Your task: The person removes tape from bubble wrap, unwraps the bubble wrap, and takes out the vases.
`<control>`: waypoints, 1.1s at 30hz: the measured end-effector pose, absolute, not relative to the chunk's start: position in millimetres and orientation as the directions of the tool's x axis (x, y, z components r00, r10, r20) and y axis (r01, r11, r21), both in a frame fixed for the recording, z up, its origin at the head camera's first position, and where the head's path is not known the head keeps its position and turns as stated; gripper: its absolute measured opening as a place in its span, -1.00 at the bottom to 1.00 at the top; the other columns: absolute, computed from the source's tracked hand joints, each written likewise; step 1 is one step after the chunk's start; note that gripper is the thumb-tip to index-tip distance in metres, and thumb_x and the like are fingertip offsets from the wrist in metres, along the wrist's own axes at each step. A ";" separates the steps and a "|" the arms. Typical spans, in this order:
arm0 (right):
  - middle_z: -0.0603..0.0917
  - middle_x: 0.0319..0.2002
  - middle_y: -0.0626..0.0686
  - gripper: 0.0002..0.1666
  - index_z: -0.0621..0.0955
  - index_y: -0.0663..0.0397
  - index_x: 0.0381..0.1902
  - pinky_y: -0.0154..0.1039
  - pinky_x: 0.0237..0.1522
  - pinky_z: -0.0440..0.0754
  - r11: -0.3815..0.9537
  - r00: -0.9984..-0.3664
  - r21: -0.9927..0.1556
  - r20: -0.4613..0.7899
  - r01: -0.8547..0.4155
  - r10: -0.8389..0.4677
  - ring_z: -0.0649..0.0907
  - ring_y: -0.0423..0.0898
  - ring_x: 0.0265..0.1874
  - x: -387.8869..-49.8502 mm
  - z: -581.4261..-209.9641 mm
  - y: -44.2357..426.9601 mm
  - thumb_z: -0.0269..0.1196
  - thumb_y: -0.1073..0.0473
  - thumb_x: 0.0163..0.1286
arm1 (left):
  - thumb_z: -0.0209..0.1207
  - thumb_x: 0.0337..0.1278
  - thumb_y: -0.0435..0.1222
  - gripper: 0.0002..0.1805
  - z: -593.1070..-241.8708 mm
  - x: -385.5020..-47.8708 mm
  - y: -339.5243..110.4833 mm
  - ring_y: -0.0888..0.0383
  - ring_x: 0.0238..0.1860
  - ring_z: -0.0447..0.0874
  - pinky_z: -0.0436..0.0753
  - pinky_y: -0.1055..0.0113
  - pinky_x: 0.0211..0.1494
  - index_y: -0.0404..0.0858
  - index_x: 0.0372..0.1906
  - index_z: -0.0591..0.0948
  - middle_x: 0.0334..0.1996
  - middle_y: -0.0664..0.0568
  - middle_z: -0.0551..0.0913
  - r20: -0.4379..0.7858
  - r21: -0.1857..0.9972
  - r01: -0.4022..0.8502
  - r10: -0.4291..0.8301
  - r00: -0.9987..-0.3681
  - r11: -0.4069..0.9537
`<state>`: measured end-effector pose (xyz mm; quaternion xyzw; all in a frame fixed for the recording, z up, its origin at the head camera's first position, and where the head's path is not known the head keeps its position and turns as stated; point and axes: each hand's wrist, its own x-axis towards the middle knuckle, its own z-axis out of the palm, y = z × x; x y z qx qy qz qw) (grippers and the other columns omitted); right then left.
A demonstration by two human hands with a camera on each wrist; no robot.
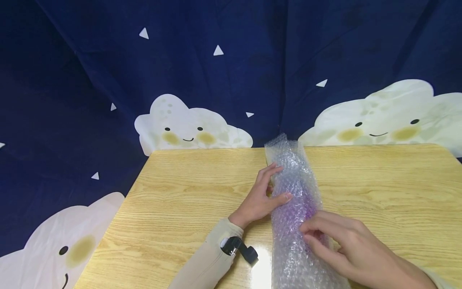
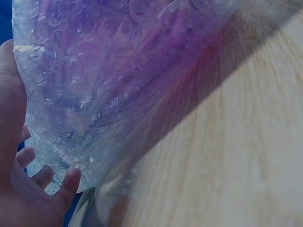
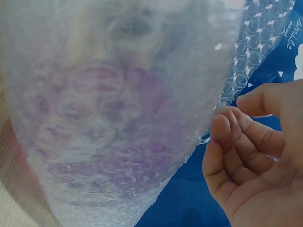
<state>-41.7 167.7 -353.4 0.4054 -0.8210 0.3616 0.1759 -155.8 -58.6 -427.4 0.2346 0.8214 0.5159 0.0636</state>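
Observation:
A long bundle of clear bubble wrap (image 1: 294,176) lies lengthwise on the table, with something purple (image 3: 147,104) showing blurred through its layers; its kind cannot be made out. My left hand (image 1: 260,200) rests against the bundle's left side, thumb laid over the top and fingers spread. In the left wrist view those fingers (image 2: 71,182) touch the wrap near its far end. On the right side, my right hand (image 1: 343,245) has thumb and forefinger brought together at the wrap and seems to pinch its edge; the other fingers (image 3: 218,156) are curled beside it.
The wooden table (image 1: 195,184) carries the bundle, whose far end reaches the back edge. Behind hangs a dark blue curtain (image 1: 245,80) printed with white clouds and triangles. A black strap (image 1: 238,247) is on the left sleeve.

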 end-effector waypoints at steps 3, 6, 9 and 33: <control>0.66 -0.23 -0.36 -0.52 0.69 -0.27 -0.05 -0.68 -0.28 0.51 0.414 -0.614 -0.453 0.569 -0.789 -0.547 0.53 -0.52 -0.31 -40.2 -351.9 167.9 0.47 0.38 0.18 | 0.17 0.22 0.38 -0.12 -427.0 -155.6 -58.8 0.13 0.43 0.40 0.54 0.27 0.36 0.29 0.58 0.19 0.68 0.30 -0.07 0.137 0.880 0.319 0.453 -0.881 0.353; 0.68 -0.21 -0.36 -0.57 0.68 -0.29 -0.05 -0.69 -0.25 0.50 0.423 -0.618 -0.451 0.556 -0.786 -0.556 0.54 -0.52 -0.29 -38.6 -350.2 168.2 0.46 0.33 0.23 | 0.15 0.22 0.40 -0.12 -427.3 -155.7 -59.1 0.13 0.42 0.41 0.54 0.28 0.36 0.28 0.58 0.18 0.68 0.29 -0.06 0.142 0.877 0.323 0.452 -0.880 0.354; 0.71 -0.21 -0.31 -0.70 0.68 -0.28 -0.06 -0.69 -0.24 0.50 0.420 -0.616 -0.452 0.554 -0.787 -0.559 0.56 -0.50 -0.27 -37.3 -348.4 168.0 0.43 0.23 0.33 | 0.15 0.22 0.40 -0.12 -427.3 -155.8 -59.3 0.14 0.39 0.42 0.54 0.29 0.35 0.29 0.58 0.18 0.68 0.29 -0.06 0.141 0.875 0.323 0.450 -0.882 0.359; 0.71 -0.30 -0.24 -0.89 0.73 -0.07 -0.14 -0.65 -0.24 0.58 0.312 -0.490 -0.380 0.728 -0.871 -0.479 0.58 -0.52 -0.26 -50.2 -342.5 170.7 0.27 0.11 0.53 | 0.22 0.27 0.28 -0.17 -428.2 -156.6 -58.9 0.10 0.52 0.33 0.52 0.25 0.42 0.33 0.57 0.17 0.68 0.29 -0.07 0.126 0.879 0.309 0.449 -0.885 0.363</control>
